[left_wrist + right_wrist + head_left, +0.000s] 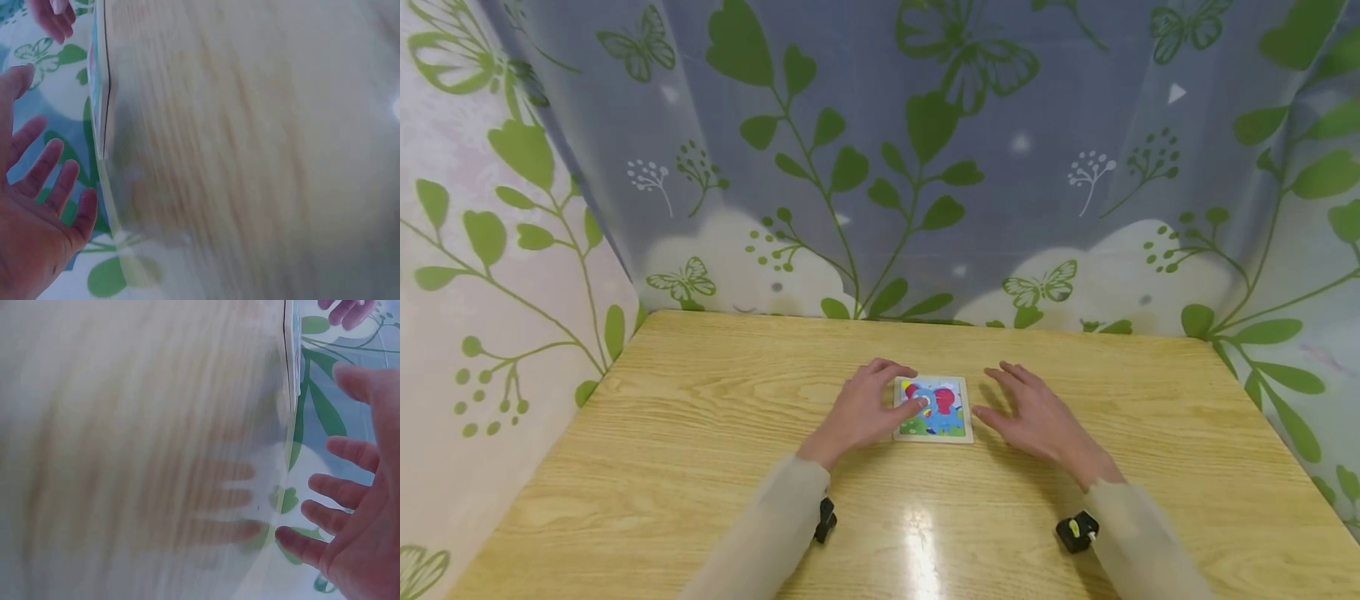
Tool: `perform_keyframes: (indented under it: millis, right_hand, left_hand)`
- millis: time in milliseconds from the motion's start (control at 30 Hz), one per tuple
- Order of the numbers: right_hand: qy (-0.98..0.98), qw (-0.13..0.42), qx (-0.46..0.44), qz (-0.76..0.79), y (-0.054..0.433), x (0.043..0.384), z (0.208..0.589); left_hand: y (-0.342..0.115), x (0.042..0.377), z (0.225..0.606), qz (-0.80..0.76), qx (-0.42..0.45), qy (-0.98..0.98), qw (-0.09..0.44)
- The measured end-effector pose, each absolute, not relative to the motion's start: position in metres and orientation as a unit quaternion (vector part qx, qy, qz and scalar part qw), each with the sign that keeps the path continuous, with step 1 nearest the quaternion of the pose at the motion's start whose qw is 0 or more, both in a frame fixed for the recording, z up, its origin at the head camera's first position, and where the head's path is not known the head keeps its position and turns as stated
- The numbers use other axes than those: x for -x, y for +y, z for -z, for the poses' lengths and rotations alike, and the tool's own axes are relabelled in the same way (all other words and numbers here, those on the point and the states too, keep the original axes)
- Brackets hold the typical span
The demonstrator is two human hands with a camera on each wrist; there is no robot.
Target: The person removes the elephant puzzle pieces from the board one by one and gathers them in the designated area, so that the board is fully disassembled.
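A small square picture board [947, 423] with a pale wooden rim lies flat on the table; its picture has a blue animal with red ears, perhaps an elephant. My left hand [867, 410] hovers at its left side, and the thumb overlaps the picture in the head view. To the right of the board, my right hand [1039, 421] is held a little apart, thumb toward the rim. Left wrist view: the left hand [37, 231] has loosely spread fingers beside the board's thin edge [105, 94]. Nothing is in the right hand [359, 534], fingers spread, in the right wrist view.
The wooden table [715, 400] reaches back to a blue curtain [865, 208] printed with green leaves and butterflies. Lighter printed cloth [482, 317] hangs at both sides. A small black camera [1077, 532] is strapped at the right wrist, another [825, 521] at the left.
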State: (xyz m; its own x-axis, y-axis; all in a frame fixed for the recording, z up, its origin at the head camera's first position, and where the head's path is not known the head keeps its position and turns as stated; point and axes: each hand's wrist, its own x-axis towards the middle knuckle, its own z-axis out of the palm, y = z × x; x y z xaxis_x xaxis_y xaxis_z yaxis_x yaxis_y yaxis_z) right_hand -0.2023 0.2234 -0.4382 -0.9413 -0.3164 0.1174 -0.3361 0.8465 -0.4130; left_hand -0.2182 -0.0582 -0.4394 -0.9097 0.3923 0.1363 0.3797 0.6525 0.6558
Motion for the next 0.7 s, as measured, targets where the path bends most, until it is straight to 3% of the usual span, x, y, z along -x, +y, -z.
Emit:
perform_keyframes:
  millis: [700]
  right_hand:
    - [-0.932,-0.004,-0.148,-0.330,0.207,0.235,0.442]
  left_hand:
    - [-0.031,0.238,0.448,-0.354,-0.161,0.920,0.058]
